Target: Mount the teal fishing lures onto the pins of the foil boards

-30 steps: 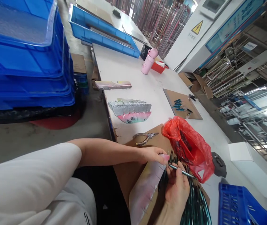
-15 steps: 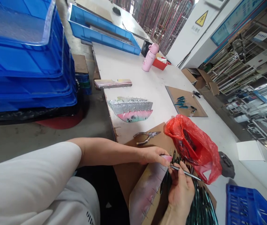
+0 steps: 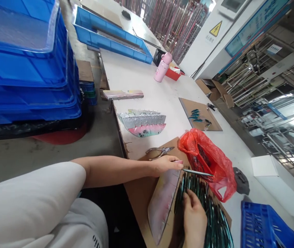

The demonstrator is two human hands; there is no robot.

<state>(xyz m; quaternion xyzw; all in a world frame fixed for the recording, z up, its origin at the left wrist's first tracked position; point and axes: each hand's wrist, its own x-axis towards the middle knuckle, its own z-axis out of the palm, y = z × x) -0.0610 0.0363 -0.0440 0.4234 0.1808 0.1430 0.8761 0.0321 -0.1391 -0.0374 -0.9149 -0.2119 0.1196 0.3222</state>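
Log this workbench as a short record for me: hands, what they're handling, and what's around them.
Left hand: gripping the upper end of the pink panel
Right hand: at the dark green pieces; grip unclear
Silvery rod: one end by the left hand, the other toward the red bag
Pliers: lying past the left hand, handles spread
Farther up the table: pink bottle beside a red box
Lower right of view: blue basket
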